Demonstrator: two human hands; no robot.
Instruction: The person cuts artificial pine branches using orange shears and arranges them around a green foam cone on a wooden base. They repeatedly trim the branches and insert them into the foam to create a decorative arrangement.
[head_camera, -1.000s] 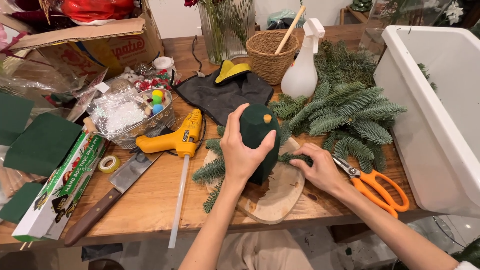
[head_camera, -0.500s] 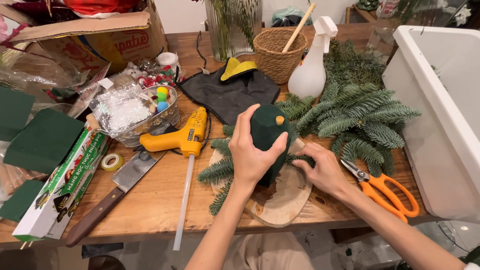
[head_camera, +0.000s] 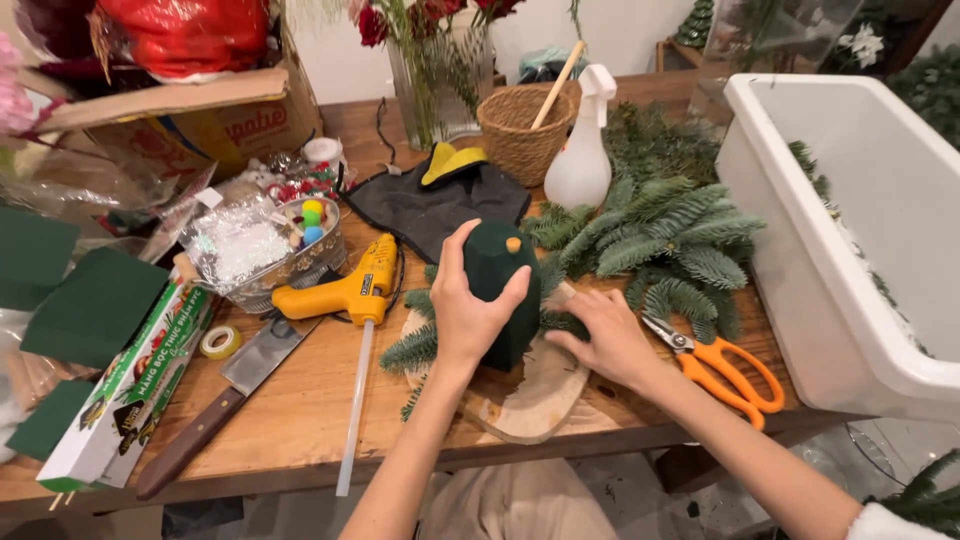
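Your left hand (head_camera: 468, 312) wraps the dark green foam block (head_camera: 503, 290), which stands upright on the wooden slice (head_camera: 530, 400) near the front edge of the wooden table (head_camera: 300, 420). Thumb on the left face, fingers curled over the right front face; a small orange dot sits on the block's top. Your right hand (head_camera: 608, 338) lies flat, fingers together and extended, pressing on a fir sprig (head_camera: 560, 322) at the block's right base; it grips nothing that you can see.

Around the block: a yellow glue gun (head_camera: 350, 290) lies just left, its glue stick (head_camera: 355, 400) reaching to the front table edge. More fir sprigs (head_camera: 415, 350) poke out from under the left side of the slice. Further left lie a cleaver with a wooden handle (head_camera: 225, 405), a roll of tape (head_camera: 220, 342), a green and white box (head_camera: 130, 390), and a glass bowl of foil and coloured balls (head_camera: 265, 250). Behind the block lie a black cloth (head_camera: 430, 205), a wicker basket (head_camera: 520, 135) and a white spray bottle (head_camera: 582, 160). A heap of fir branches (head_camera: 670, 230) crowds the right rear. Orange-handled scissors (head_camera: 720, 365) lie just right of your right hand. A white tub (head_camera: 850, 240) walls off the right side.

Open room: bare wood between the glue stick and the slice, and a narrow strip along the front edge. Both forearms come in from below, converging on the block.
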